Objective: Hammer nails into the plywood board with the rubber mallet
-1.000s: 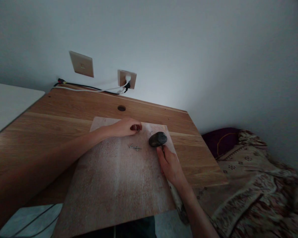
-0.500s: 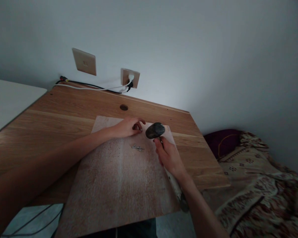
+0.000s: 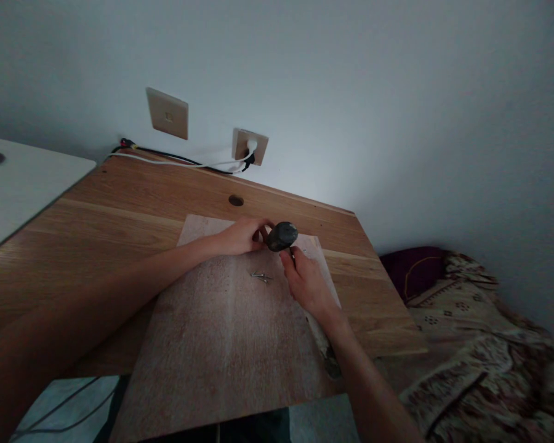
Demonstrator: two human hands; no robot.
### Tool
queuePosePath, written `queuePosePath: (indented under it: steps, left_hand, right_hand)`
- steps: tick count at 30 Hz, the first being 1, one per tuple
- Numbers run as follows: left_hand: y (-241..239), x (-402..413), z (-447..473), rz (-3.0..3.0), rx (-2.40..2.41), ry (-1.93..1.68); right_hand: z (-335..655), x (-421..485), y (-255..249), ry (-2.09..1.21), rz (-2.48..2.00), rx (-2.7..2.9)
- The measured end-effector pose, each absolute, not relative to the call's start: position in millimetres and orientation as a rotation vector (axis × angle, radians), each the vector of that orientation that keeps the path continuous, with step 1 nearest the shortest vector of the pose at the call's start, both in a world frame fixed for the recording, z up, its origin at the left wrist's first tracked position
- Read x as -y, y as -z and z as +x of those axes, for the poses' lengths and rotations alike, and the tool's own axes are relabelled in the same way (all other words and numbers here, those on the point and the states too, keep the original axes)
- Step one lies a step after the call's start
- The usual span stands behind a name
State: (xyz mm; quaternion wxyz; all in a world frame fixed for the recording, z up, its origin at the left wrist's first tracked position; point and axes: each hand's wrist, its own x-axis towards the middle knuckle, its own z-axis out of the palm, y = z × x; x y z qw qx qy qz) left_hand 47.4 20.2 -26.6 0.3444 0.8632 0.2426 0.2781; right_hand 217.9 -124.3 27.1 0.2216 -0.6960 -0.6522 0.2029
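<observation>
My right hand point(image 3: 307, 280) is wrapped around the handle of a hammer point(image 3: 282, 236), close below its dark head. The pale handle runs back under my right forearm. At the far part of the board, my left hand point(image 3: 244, 236) rests with its fingers curled into a pinch, right beside the hammer head. The head partly hides those fingertips, so whatever they pinch cannot be seen. Several loose nails point(image 3: 261, 277) lie in a small heap on the wooden board point(image 3: 221, 344), just nearer to me than my left hand.
Under the board is a wooden table point(image 3: 143, 197) with a round hole. A white panel point(image 3: 32, 184) stands at left. Cables point(image 3: 180, 162) run along the wall to a socket point(image 3: 250, 147). Patterned fabric point(image 3: 466, 344) lies beyond the table's right edge.
The hammer head has moved slightly left and now overlaps the fingertips of my left hand. My right hand moved with it. The whole view has shifted a little.
</observation>
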Motion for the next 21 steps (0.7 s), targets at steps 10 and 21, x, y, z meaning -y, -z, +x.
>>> queuePosePath:
  steps: [10, 21]
  left_hand:
    - [27, -21, 48, 2.231, -0.611, -0.749]
    - [-5, -24, 26, 2.303, -0.629, -0.47]
  right_hand:
    - [217, 125, -29, -0.621, -1.944, 1.803]
    - [229, 150, -26, -0.713, -1.899, 1.716]
